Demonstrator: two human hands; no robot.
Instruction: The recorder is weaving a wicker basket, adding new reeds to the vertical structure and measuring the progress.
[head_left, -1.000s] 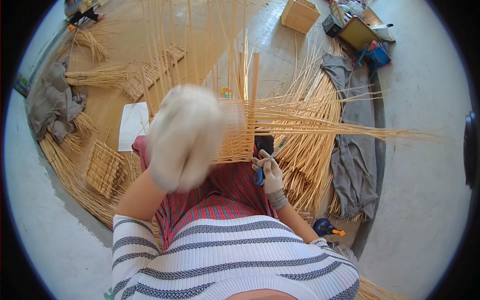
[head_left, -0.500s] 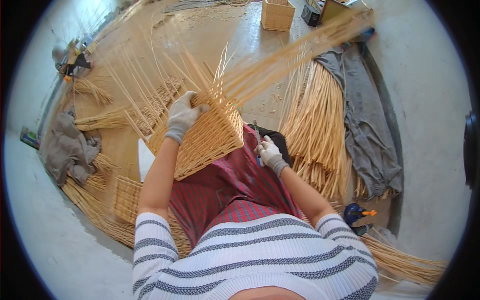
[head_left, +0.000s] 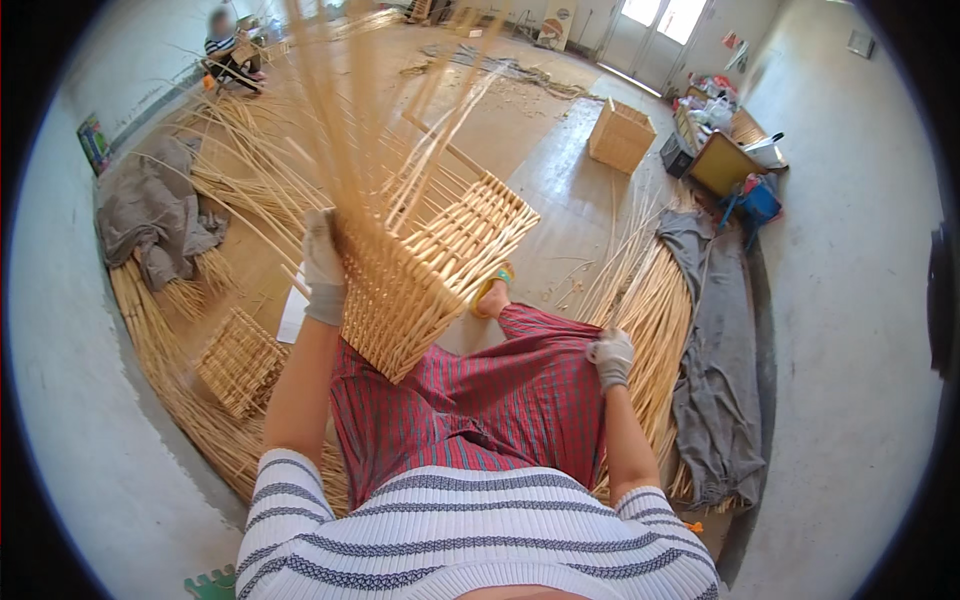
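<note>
A half-woven wicker basket (head_left: pixel 405 290) is tilted above my lap, its long loose stakes standing up from the rim and blurred by motion. My left hand (head_left: pixel 322 262), in a pale work glove, grips the basket's left side; its fingertips are partly hidden. Off to the right, my right hand (head_left: pixel 611 358), gloved too, is closed on the edge of the red checked apron (head_left: pixel 510 370) and pulls it taut sideways. Below the basket's right corner, a foot in a yellow slipper (head_left: pixel 494 290) shows.
Bundled wicker rods (head_left: pixel 655 320) lie to my right beside grey cloth (head_left: pixel 715 370). More rods, a small woven piece (head_left: pixel 240 362) and grey cloth (head_left: pixel 150 215) are at left. A finished-looking basket (head_left: pixel 621 136) stands ahead. Another person (head_left: pixel 232 55) sits far left.
The basket has turned and its stakes swung from pointing right to pointing up. My right hand moved right and took hold of the apron; the tape measure it held is out of sight.
</note>
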